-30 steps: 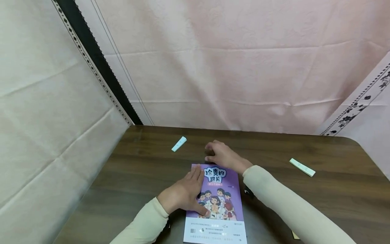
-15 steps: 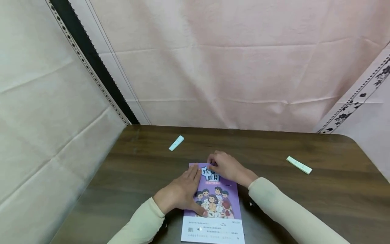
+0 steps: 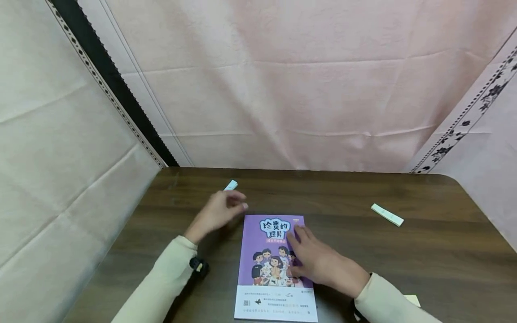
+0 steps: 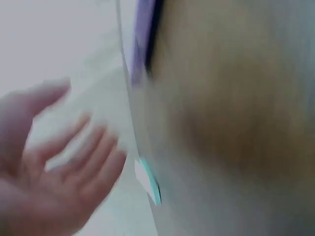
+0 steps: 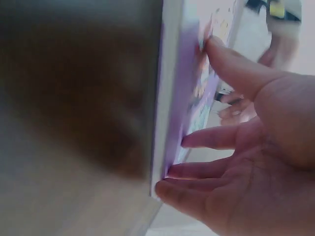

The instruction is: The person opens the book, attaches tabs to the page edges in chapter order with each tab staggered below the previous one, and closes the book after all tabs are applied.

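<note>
A purple book [image 3: 246,251] with cartoon people on its cover and a pale lower band lies flat on the table. My right hand [image 3: 319,262] rests on its right side, fingers spread, with fingertips at the book's edge [image 5: 165,123] in the right wrist view. My left hand [image 3: 218,213] is raised off the book, to the left of its top corner. In the left wrist view the left hand [image 4: 69,182] is blurred, its fingers apart with nothing between them. Just behind it lies a light blue strip [image 3: 231,185], partly covered by the hand in the head view.
A pale green strip [image 3: 387,215] lies on the brown wooden table [image 3: 343,193] at right. A pale yellow slip [image 3: 413,299] shows beside the right sleeve. Hanging cloth [image 3: 258,98] stands behind the table's far edge.
My left hand has lifted off the book and moved up and left towards the blue strip. The right hand has gone from the book's top edge down to its right side.
</note>
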Demonstrator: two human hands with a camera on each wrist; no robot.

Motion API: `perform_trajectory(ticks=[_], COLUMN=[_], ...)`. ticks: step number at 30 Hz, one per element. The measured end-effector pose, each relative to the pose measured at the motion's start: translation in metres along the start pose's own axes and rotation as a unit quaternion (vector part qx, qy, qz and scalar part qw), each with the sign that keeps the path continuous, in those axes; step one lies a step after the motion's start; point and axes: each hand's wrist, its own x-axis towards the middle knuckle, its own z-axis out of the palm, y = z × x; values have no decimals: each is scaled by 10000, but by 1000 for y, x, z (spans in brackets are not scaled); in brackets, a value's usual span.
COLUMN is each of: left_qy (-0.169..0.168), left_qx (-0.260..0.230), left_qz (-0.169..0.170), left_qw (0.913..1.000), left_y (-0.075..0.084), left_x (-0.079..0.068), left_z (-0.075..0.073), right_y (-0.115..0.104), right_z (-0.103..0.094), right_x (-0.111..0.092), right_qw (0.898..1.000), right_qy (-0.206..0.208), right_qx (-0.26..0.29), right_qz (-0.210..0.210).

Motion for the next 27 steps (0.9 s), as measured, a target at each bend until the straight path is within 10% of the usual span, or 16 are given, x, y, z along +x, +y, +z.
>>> perform_trajectory(ticks=[4,13,27], left_qy=[607,-145,-400], left_qx=[663,1787,1718], left_qz=[-596,-1242,-870], left_qw=[9942,9759,9805], left_y=[-20,-46,-32], left_x=[21,43,55], left_z=[-21,-36,-22], right_y=[0,2,-1], right_z=[8,13,12], right_x=[-7,-10,-13], right_qw=[9998,9984,9984], right_qy=[-111,-48,-118], right_qx=[173,551,556], right_qz=[-11,-94,-71])
